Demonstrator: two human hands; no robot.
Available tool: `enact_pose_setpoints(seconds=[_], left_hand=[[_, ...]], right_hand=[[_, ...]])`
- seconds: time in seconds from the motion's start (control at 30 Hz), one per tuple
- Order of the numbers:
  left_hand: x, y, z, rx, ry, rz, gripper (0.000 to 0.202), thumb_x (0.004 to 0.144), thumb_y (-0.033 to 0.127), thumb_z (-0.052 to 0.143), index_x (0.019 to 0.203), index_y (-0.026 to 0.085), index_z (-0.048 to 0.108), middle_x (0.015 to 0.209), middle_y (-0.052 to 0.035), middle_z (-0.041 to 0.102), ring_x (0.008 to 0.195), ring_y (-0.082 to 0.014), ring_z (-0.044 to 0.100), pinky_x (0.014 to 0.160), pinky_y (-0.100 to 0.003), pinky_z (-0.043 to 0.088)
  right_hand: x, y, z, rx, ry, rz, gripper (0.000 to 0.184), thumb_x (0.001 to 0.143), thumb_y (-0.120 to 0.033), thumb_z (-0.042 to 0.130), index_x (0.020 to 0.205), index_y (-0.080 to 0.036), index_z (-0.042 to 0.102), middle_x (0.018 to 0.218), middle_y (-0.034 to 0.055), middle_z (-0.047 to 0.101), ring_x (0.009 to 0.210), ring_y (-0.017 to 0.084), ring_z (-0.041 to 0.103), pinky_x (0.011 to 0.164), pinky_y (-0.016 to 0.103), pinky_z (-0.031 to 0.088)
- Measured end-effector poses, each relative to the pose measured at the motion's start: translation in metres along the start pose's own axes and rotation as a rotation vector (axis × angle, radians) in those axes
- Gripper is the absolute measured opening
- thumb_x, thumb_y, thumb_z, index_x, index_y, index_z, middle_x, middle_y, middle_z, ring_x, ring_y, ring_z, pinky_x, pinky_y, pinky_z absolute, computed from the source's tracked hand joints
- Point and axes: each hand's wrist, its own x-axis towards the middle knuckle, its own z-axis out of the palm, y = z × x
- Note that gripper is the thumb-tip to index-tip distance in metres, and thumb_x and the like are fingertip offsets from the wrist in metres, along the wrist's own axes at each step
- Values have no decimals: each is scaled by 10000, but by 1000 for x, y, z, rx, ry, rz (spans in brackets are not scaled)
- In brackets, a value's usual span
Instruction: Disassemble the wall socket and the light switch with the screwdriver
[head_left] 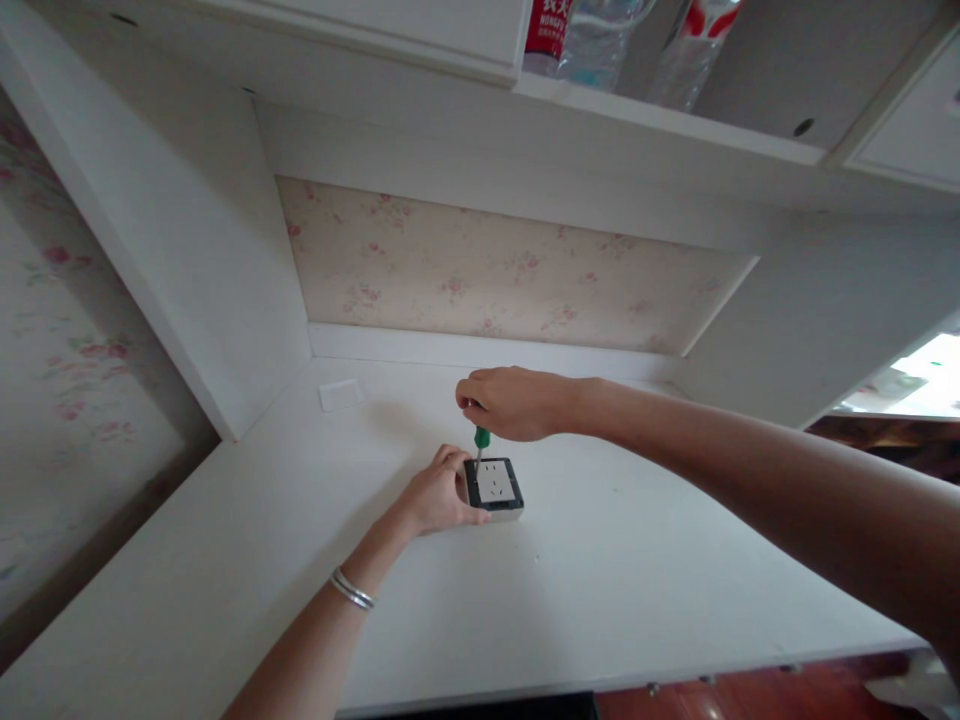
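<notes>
A wall socket [496, 482] with a white face, a dark frame and a pale box beneath lies on the white desktop. My left hand [442, 493] grips its left side, thumb along the front edge and fingers at the far corner. Above it, my right hand [510, 400] is closed round the top of a screwdriver [481, 437] with a green handle. The screwdriver stands nearly upright, its tip at the left part of the dark frame. Whether a screw sits under the tip is too small to tell.
A white frame-like cover plate [340, 395] lies on the desktop [600, 570] at the back left. Side panels [172, 200] rise at both ends. Overhead, a shelf [675, 125] holds plastic bottles [600, 45]. Small specks lie right of the socket.
</notes>
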Motion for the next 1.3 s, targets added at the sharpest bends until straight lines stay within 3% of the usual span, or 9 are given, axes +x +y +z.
enact_pose_setpoints(seconds=[0.13, 0.23, 0.37, 0.47, 0.6, 0.83, 1.03, 1.17, 1.3], left_hand=[[0, -1, 1, 0, 0, -8, 818, 473, 486, 816, 1171, 197, 502, 1169, -75, 480, 825, -187, 583, 726, -298, 512], [0, -2, 2, -13, 8, -6, 824, 471, 482, 818, 1173, 194, 498, 1173, -78, 474, 810, -183, 583, 719, -298, 512], [1, -2, 2, -13, 11, 1, 806, 468, 496, 816, 1147, 193, 506, 1156, -65, 478, 802, -175, 581, 703, -288, 516], [2, -3, 3, -3, 12, -7, 787, 460, 500, 818, 1118, 196, 510, 1135, -54, 476, 784, -166, 579, 677, -282, 518], [2, -5, 6, -36, 29, -13, 788, 454, 468, 829, 1116, 191, 503, 1118, -55, 471, 760, -152, 571, 674, -279, 519], [2, -7, 7, -105, 12, -67, 832, 442, 484, 832, 1125, 155, 489, 1147, -95, 443, 787, -165, 567, 682, -292, 521], [2, -5, 5, -57, 37, -54, 841, 428, 484, 834, 1125, 149, 502, 1142, -89, 445, 901, -204, 541, 801, -325, 500], [2, -4, 5, -93, 73, -82, 824, 417, 460, 841, 1102, 147, 508, 1117, -87, 460, 920, -219, 538, 830, -347, 488], [1, -2, 4, -95, 99, -58, 810, 415, 451, 845, 1088, 140, 522, 1111, -94, 485, 965, -244, 532, 860, -358, 462]], right_hand=[[0, -1, 0, 68, -28, -68, 385, 750, -267, 564, 1128, -199, 536, 1153, 93, 568, 836, 186, 587, 672, 275, 416], [1, -4, -1, 31, -9, -4, 321, 840, -388, 462, 1066, -190, 574, 1047, 97, 616, 825, 212, 588, 662, 299, 411], [2, -6, -3, 21, -39, -37, 247, 813, -245, 462, 1010, -189, 600, 1032, 91, 630, 842, 199, 584, 676, 285, 406], [2, -8, -4, 34, -66, 3, 329, 763, -315, 545, 1074, -214, 579, 1115, 88, 609, 835, 207, 590, 625, 277, 404], [3, -9, -4, -32, -43, 57, 292, 865, -348, 412, 949, -170, 628, 985, 118, 652, 852, 238, 600, 662, 313, 412], [3, -9, -5, -50, -67, 95, 396, 797, -425, 496, 1114, -204, 580, 1095, 111, 629, 847, 256, 610, 634, 321, 424], [4, -5, -3, -6, -27, -54, 285, 761, -205, 494, 1011, -166, 626, 1041, 105, 652, 886, 214, 591, 712, 285, 418], [-9, -2, -16, 66, 70, -6, 237, 779, -213, 487, 929, -173, 666, 992, 73, 675, 867, 192, 592, 726, 264, 410], [-33, 17, -15, 223, 353, 168, 231, 813, -252, 493, 944, -176, 668, 964, 45, 677, 849, 163, 602, 745, 247, 405]])
